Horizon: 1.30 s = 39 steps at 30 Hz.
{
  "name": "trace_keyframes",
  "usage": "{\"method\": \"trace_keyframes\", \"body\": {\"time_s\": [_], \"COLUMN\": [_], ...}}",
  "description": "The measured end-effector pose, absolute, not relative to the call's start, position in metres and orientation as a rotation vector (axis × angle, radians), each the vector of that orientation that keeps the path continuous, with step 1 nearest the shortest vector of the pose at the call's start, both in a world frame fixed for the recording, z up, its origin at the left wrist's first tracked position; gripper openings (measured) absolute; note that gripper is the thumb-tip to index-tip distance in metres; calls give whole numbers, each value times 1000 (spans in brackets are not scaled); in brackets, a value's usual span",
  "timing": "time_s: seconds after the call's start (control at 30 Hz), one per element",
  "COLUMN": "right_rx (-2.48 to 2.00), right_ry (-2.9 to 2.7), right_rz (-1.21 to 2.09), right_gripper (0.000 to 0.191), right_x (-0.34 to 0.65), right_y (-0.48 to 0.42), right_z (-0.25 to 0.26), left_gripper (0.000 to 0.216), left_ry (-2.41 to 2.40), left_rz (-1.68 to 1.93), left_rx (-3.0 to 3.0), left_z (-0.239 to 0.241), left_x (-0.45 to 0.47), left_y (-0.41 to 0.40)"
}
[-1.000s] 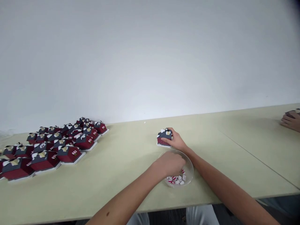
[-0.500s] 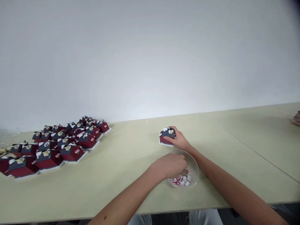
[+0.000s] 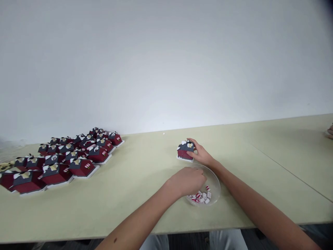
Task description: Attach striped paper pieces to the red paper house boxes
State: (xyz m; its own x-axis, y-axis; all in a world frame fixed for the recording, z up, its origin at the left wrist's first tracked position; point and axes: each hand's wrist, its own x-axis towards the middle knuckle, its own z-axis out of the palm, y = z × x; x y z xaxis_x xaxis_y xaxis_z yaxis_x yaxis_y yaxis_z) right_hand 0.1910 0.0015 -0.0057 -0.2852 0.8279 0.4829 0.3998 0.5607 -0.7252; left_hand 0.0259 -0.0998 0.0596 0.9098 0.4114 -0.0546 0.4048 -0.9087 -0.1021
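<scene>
A miniature house [image 3: 183, 155] with dark red walls, a dark grey roof with white snow-like patches and a white base stands upright on the table. My right hand [image 3: 201, 153] grips its right end, thumb on the near wall and fingers behind. Over the clear round bowl [image 3: 218, 192] is my left hand [image 3: 188, 180], palm down, with its fingers curled together. Its fingertips are mostly hidden, so whatever they pinch does not show. Several small white pieces [image 3: 204, 196], some striped red, lie in the bowl.
Many similar miniature houses [image 3: 82, 167] stand in close rows at the left of the table [image 3: 145, 194]. A tiny white bit [image 3: 163, 133] lies near the wall. Part of another person's hand [image 3: 330, 132] shows at the far right edge.
My right thumb has slid right, toward the end of the house's near wall. My left hand stays over the bowl with its fingers curled. The whole view has shifted slightly.
</scene>
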Motion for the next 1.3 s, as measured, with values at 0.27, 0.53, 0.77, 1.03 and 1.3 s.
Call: {"method": "trace_keyframes", "body": {"time_s": [0.27,0.53,0.77,1.03,1.3], "right_rx": [-1052,-1110,-1175,-1210,-1103], "right_ry": [-1869,-1854,-1828,-1832,-1920], "right_rz": [545,423,280,281,209], "right_gripper": [64,63,70,72,74], "right_x": [187,179,173,173,175], "right_y": [5,2,6,-1,-5], "right_z": [-9,-6,-12,-7,-2], "left_gripper": [21,23,32,38,39], "left_ry": [-705,-993,-1686,-1986,-1982], "left_rz": [-117,-1514,-2337,-2649,-3116], "left_rx": [-3368,-3553,-2682,-2499,-2318], "left_z": [88,92,38,9,12], "left_x": [20,-5,-38,-37,-20], "left_y": [-101,-50,7,13,-4]}}
